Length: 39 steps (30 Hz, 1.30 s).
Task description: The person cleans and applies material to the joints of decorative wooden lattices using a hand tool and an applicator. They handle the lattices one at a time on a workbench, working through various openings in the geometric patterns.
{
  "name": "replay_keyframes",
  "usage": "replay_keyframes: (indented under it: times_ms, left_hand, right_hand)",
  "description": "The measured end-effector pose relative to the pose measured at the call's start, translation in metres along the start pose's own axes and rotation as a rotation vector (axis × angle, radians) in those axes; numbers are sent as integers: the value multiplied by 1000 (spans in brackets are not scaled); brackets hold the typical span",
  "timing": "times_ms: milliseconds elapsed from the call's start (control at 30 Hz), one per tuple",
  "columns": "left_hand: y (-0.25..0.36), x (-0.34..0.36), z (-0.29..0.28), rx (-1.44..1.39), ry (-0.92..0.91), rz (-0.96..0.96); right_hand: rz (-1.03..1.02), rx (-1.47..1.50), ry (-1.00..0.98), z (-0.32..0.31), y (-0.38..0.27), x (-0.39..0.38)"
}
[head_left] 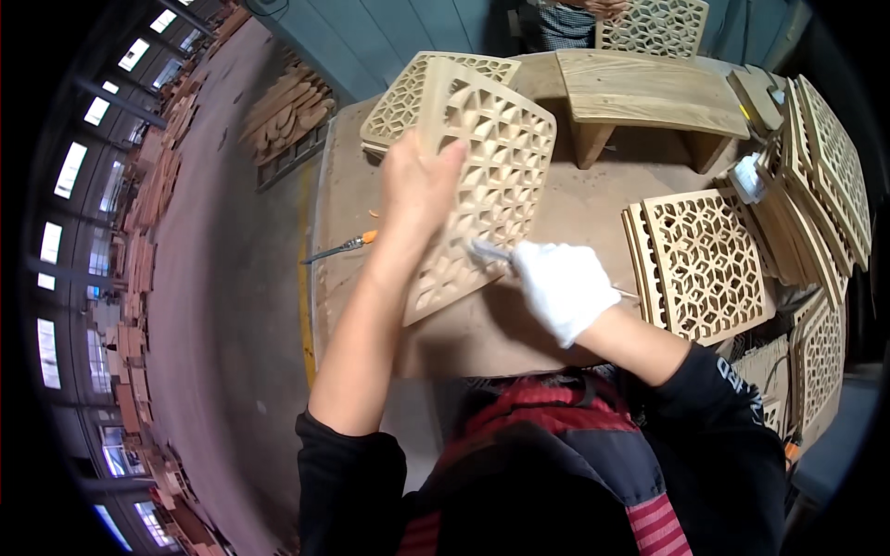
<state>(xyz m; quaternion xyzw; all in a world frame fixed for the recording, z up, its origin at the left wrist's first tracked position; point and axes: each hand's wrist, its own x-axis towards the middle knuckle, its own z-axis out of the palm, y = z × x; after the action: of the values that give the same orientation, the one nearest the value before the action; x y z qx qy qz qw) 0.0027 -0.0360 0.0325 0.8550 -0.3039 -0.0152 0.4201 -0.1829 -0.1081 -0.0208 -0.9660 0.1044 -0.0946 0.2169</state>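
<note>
A pale wooden lattice panel (505,153) is tilted up above the workbench (579,218). My bare left hand (419,181) is closed around its left border, with the thumb over the front face. My right hand (565,289), in a white glove, grips a slim hand tool (489,251) whose grey end is at the panel's lower openwork. That end is blurred, so its exact kind cannot be made out. Left of the panel lies a thin tool with a blue shaft and orange end (348,246). Another lattice panel (394,107) lies behind the held one.
Stacked lattice panels (709,264) sit on the right of the bench, with more panels leaning (834,157) beyond them. A low wooden stand (654,97) occupies the back. Across the bench, another person's hand (607,7) touches a panel (654,28). Wood pieces (289,109) are piled at left.
</note>
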Motion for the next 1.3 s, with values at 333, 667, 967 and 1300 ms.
replay_keyframes:
  times_ms: [333, 667, 967, 1300]
  left_hand:
    - [-14, 3, -10, -269, -161, 45]
    - [-14, 3, -24, -183, -197, 23]
    - [-2, 2, -24, -106, -367, 15]
    - [12, -1, -11, -55, -253, 68]
  right_hand:
    - [305, 532, -112, 11, 45, -25]
    - [208, 731, -85, 40, 56, -12]
    - [208, 505, -199, 18, 21, 11]
    - [217, 502, -211, 26, 19, 29]
